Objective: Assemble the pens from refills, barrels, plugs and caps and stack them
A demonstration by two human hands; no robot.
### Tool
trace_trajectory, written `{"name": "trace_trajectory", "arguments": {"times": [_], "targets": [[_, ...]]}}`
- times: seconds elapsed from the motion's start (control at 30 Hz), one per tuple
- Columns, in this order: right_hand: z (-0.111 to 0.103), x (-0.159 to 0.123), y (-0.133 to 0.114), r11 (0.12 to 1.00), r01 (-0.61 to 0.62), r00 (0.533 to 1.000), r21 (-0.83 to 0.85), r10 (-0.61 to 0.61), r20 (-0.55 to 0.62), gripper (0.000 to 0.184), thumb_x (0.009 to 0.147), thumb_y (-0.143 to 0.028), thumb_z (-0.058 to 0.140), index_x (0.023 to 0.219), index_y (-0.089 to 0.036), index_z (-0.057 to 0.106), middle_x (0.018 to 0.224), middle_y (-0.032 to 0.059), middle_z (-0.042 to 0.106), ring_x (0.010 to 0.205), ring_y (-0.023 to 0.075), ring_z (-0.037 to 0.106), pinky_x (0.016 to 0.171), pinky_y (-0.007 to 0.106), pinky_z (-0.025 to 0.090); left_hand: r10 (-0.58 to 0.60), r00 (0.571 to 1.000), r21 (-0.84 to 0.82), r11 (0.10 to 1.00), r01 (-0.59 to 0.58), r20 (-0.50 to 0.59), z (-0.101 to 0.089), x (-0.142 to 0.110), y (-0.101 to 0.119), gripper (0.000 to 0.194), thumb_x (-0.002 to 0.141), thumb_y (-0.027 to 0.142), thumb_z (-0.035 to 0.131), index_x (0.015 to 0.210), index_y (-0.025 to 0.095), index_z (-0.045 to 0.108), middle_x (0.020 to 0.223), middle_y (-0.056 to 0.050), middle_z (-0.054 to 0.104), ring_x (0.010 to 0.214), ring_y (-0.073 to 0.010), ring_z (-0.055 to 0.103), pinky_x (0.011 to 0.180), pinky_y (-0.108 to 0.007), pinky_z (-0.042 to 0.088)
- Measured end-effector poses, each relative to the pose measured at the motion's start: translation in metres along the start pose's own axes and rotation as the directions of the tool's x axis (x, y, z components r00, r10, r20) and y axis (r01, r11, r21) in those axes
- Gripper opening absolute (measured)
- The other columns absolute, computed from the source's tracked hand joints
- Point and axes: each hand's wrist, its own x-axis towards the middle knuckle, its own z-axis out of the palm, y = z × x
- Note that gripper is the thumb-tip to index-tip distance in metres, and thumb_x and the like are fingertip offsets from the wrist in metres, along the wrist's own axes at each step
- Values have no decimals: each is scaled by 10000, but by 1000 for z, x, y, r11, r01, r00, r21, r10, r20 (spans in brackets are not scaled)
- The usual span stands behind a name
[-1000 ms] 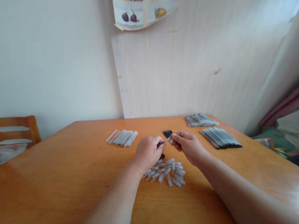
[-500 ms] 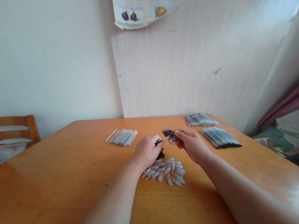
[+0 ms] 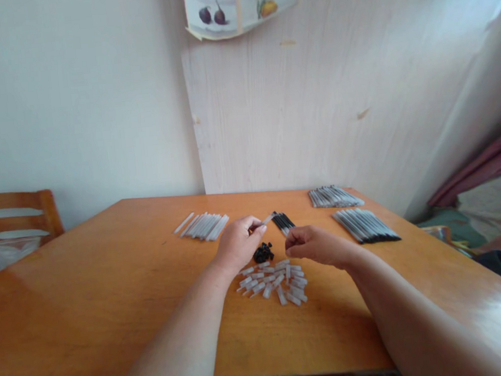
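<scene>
Orange-brown wood makes up the table we work at, and around its middle our left hand pinches a slim translucent tube between thumb and fingers, raised toward the far edge. Behind the tube's far end lies a bundle of black-and-clear sticks, so we cannot tell whether the dark tip there belongs to the tube. Our right hand is curled with its fingertips together, just on the near side of that bundle and covering a little of it; we cannot tell whether it grips anything. Between our hands sits a heap of small black pieces, too blurred to make out singly, and just beside it, toward the near edge, spread short translucent pieces, a few partly overlapping. Toward the far edge, left of our hands, white tubes lie in a row. Near the far right corner rest a far batch of grey sticks and, along the right edge, a nearer batch with dark ends. Beyond the left edge, a wooden chair and a plastic bag are cut off by our view, as is the fruit picture on the wall.
</scene>
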Motion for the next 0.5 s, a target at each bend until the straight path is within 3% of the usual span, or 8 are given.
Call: {"name": "trace_trajectory", "arguments": {"times": [0.07, 0.23, 0.5], "targets": [[0, -2, 0, 994, 36, 996, -103, -28, 80, 119, 722, -274, 644, 747, -167, 598, 653, -30, 549, 598, 98, 468, 533, 219, 333, -7, 1000, -7, 1000, 7, -23, 0, 1, -2, 189, 861, 347, 550, 861, 204, 673, 787, -13, 680, 690, -134, 567, 631, -253, 390], [3, -2, 3, 949, 26, 989, -314, 22, 149, 210, 692, -334, 696, 778, -167, 602, 704, -8, 603, 639, 124, 513, 526, 223, 339, -10, 999, -23, 1000, 9, -47, -2, 1, -3, 190, 851, 358, 562, 864, 207, 677, 809, -23, 683, 719, -143, 569, 637, -255, 389], [7, 0, 3, 926, 11, 991, -378, 41, 129, 221, 695, -328, 695, 829, -161, 640, 776, 26, 657, 698, 153, 566, 564, 236, 375, -18, 999, -30, 999, 17, -48, -3, 1, -2, 183, 856, 351, 555, 857, 209, 670, 796, -17, 683, 721, -143, 579, 632, -256, 384]]}}
